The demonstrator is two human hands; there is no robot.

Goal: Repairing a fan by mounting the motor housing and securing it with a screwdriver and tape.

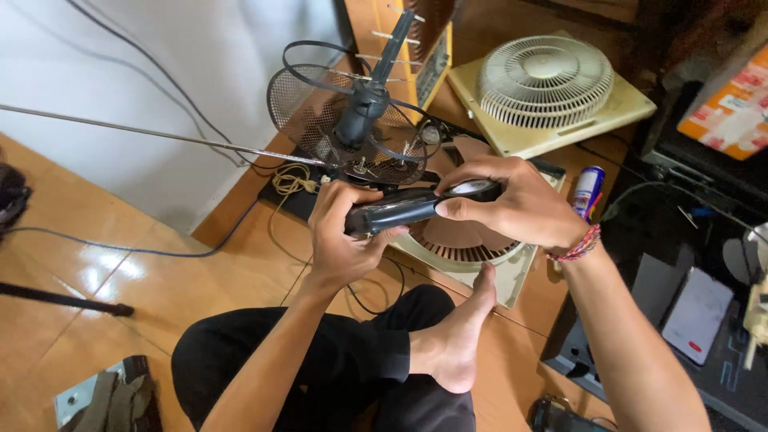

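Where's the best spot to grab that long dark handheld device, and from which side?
Grip the dark device around its slim middle, from above. It lies level, and the left hand and right hand cover its ends, so only the narrow bare middle is free.

A slim dark handheld device [416, 206] with a glossy silvery end lies nearly level, slightly tilted, held above a beige box fan.

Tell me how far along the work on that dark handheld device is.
Done: nothing on the dark handheld device looks taken apart; its casing appears closed. In hand: the left hand grips one end, the right hand holds the other end, its thumb along the side. Left: whether anything remains cannot be told; the box fan, the spray can and the antenna lie untouched nearby.
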